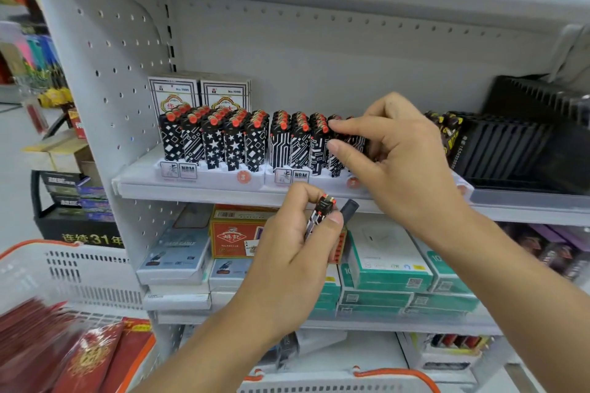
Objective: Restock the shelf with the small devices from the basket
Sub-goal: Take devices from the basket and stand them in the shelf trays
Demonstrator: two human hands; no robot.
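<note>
**Lighters going into the display tray, one row at a time**

Lighters (320,219) are what you are restocking, and a small bunch of them sits in your left hand (297,252), just below the front lip of the shelf (198,190). Your fingers and thumb curl round the black-and-white bodies, with the red caps sticking out on top. Your right hand (399,156) is up at the white display tray (297,177) on that shelf. Its thumb and forefinger are close together at the tops of the lighters (335,150) in the tray's right-hand rows, seemingly seating one, though the other fingers hide what they hold.

More full rows (214,140) stand upright towards the left end of the shelf, with card boxes (199,92) behind them. The white basket (64,268) hangs well below and left of the shelf, with red packets (92,357) in it.

These lighters look light, stiff and smooth-sided, so they will probably slip if you pinch loosely. Take each by the flat sides of the body, just under the cap, and keep clear of the red button. They likely stand in narrow slots, so lower each one straight and upright. A tilted one could knock its neighbours over like dominoes. Feed them singly from your left hand rather than several at once.
</note>
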